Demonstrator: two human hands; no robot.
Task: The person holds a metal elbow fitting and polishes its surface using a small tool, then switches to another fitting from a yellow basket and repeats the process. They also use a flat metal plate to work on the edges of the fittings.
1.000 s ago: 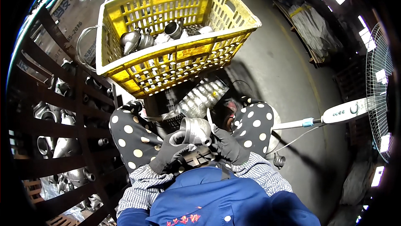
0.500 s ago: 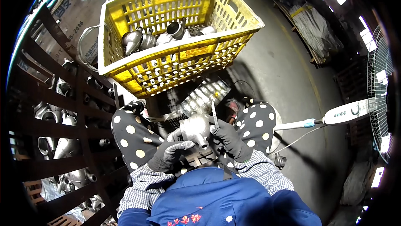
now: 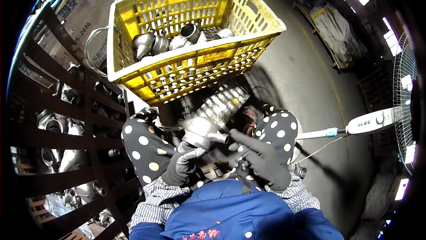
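Note:
My left hand, in a dark glove with a grey thumb, grips a dull grey metal casting. The casting has a round, bulging body and a short pipe stub pointing right toward my other hand. My right hand, also gloved, is just right of the stub and apart from it. Its index finger stretches toward the casting while the other fingers curl in. Whatever it may hold is hidden or too small to make out. Both hands are above my lap, between my spotted trouser legs.
A yellow slotted crate with several similar castings stands ahead of my knees. At the left, a rusty slatted metal cage holds more castings. A pedestal fan reaches in from the right. One casting lies on the floor beside my right leg.
The casting has turned, its stub swinging from pointing toward me to pointing right. My right hand has come off it and moved right. The thin metal strip by that hand no longer shows clearly.

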